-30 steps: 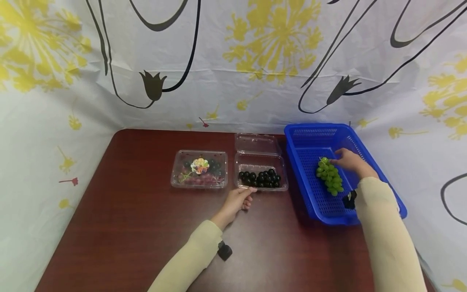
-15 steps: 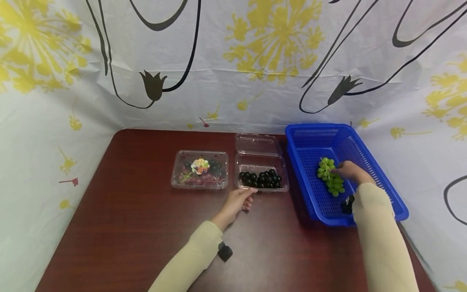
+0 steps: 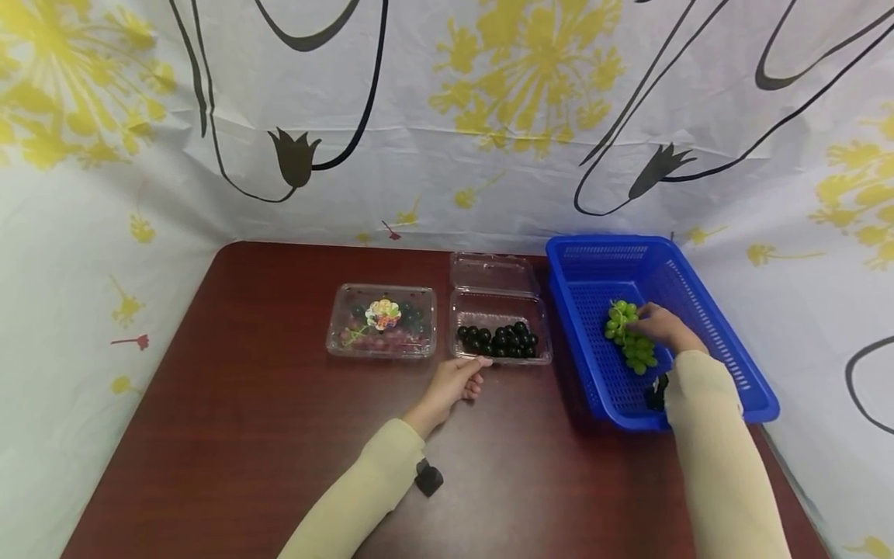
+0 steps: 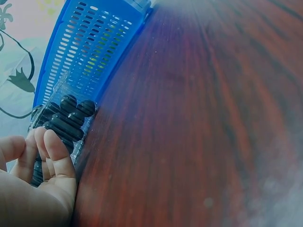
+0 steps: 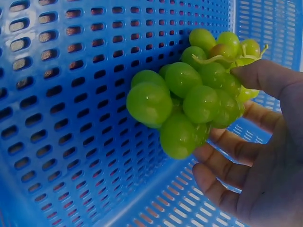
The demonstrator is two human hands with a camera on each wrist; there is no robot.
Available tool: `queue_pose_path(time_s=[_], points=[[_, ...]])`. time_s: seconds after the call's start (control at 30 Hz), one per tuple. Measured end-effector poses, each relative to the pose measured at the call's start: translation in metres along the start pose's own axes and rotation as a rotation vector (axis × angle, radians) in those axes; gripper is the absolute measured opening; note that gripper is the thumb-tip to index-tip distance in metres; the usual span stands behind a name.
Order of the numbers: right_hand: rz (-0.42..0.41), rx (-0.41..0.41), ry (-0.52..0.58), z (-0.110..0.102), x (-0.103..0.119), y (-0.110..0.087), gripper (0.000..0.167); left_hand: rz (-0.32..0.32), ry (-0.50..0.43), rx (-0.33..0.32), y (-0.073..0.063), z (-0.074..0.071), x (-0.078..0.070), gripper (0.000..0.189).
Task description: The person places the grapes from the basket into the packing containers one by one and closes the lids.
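Observation:
In the head view my right hand [image 3: 667, 328] is inside the blue plastic basket [image 3: 585, 365], at the right side of a bunch of green grapes [image 3: 618, 320]. The right wrist view has the thumb on top of the bunch [image 5: 189, 94] by its stem and the other fingers curled under it, gripping it. My left hand [image 3: 447, 390] pinches the front rim of an open clear plastic box [image 3: 499, 304]. Black grapes [image 3: 513, 341] lie along the front of that box. Its hinged lid [image 3: 492, 273] is folded back. From the left wrist, the fingertips [image 4: 56, 144] sit right beside the black grapes.
Left of the open box stands a closed clear box [image 3: 342, 299] with dark and reddish grapes and a round fruit sticker [image 3: 382, 315]. Everything stands on a dark red-brown table [image 3: 258, 404]. A patterned white cloth [image 3: 391, 178] hangs behind and along both sides.
My right hand has come down onto the green grapes and its fingers have closed around the bunch's right side. The left hand keeps its place on the box rim.

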State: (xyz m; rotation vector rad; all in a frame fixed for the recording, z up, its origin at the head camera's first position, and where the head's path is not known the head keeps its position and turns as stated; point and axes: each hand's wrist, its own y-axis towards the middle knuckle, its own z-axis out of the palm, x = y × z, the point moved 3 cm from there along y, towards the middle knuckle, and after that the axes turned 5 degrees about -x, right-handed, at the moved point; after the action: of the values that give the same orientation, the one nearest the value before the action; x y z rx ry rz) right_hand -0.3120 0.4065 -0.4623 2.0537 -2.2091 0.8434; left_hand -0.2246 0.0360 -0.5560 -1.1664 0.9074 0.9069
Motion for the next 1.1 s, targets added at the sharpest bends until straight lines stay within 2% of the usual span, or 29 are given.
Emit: queue_pose_path(time_s=[0.17, 0.3, 0.37, 0.53, 0.73, 0.93, 1.1], points=[[0.0, -0.018, -0.029, 0.0, 0.004, 0.003, 0.057, 0.003, 0.002, 0.0, 0.001, 0.0, 0.001, 0.035], [-0.015, -0.016, -0.039, 0.001, 0.008, 0.007, 0.034, 0.012, 0.006, -0.008, 0.001, 0.0, 0.0, 0.036], [-0.017, -0.007, -0.043, 0.001, 0.01, 0.007, 0.032, 0.011, 0.004, -0.013, 0.0, -0.001, -0.001, 0.036], [0.004, 0.026, -0.057, 0.001, 0.012, 0.005, 0.049, -0.003, 0.0, -0.015, -0.001, 0.0, -0.002, 0.036], [0.031, 0.044, -0.051, 0.003, 0.011, 0.003, 0.055, 0.007, -0.007, -0.012, -0.001, 0.001, 0.0, 0.037], [0.069, 0.078, -0.024, 0.008, 0.012, 0.002, 0.074, 0.011, -0.012, 0.006, 0.0, 0.001, 0.0, 0.038], [0.052, 0.053, -0.005, 0.009, 0.013, 0.002, 0.072, 0.013, 0.007, 0.004, 0.0, 0.001, 0.0, 0.036]])
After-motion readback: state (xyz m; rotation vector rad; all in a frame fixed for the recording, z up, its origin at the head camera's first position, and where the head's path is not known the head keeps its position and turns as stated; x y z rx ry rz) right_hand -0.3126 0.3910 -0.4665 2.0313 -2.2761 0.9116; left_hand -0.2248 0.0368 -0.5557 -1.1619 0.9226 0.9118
